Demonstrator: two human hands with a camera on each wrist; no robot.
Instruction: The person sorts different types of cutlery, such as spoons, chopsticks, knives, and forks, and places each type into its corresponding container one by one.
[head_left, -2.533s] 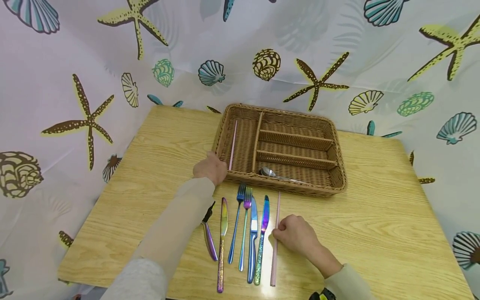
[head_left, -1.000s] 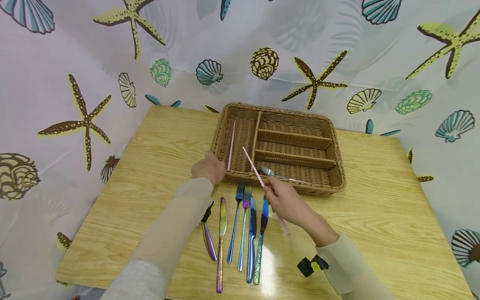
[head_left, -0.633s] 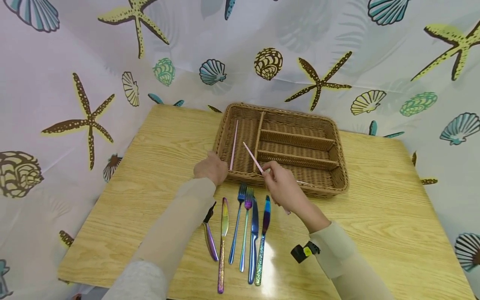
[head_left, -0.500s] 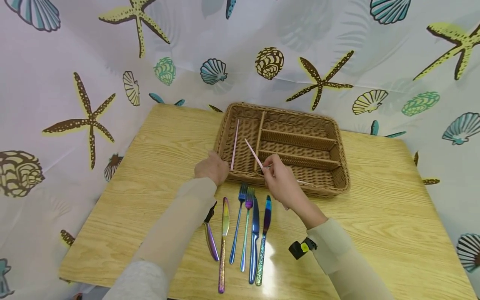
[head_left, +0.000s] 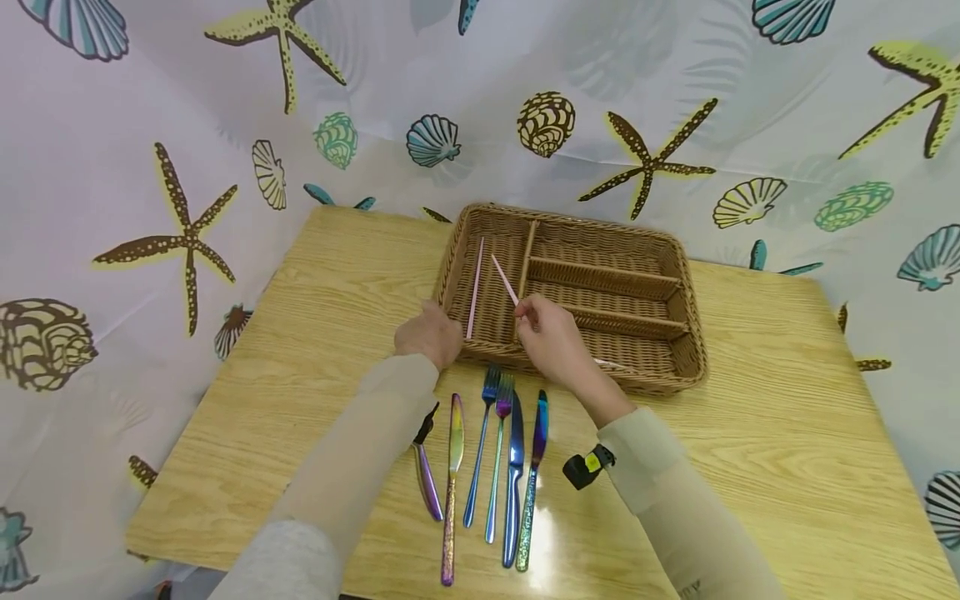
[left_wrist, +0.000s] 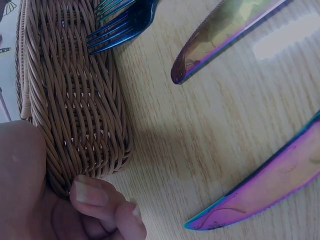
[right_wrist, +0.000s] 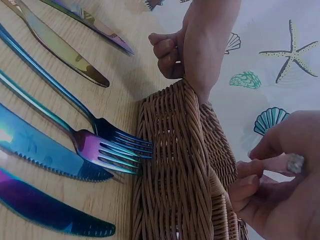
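A wicker cutlery basket with several compartments stands at the back of the table. My left hand holds its near left corner, thumb at the rim and fingers curled against the outside, as the left wrist view shows. Between thumb and fingertips my right hand pinches a pink chopstick, tilted, its thin tip over the long left compartment. Its glittery butt end juts from the hand in the right wrist view. Another pink chopstick lies lengthwise in that compartment. The right hand hides most of a spoon in the front right compartment.
Before the basket lie two forks, a yellow-purple knife, a blue knife, and a knife with a speckled handle. A purple-handled piece is partly under the left arm. A shell-printed cloth hangs behind the table.
My right hand has picked up the pink chopstick from the table beside the knives and carried it up and left over the basket's left compartment. The left hand has stayed at the corner.
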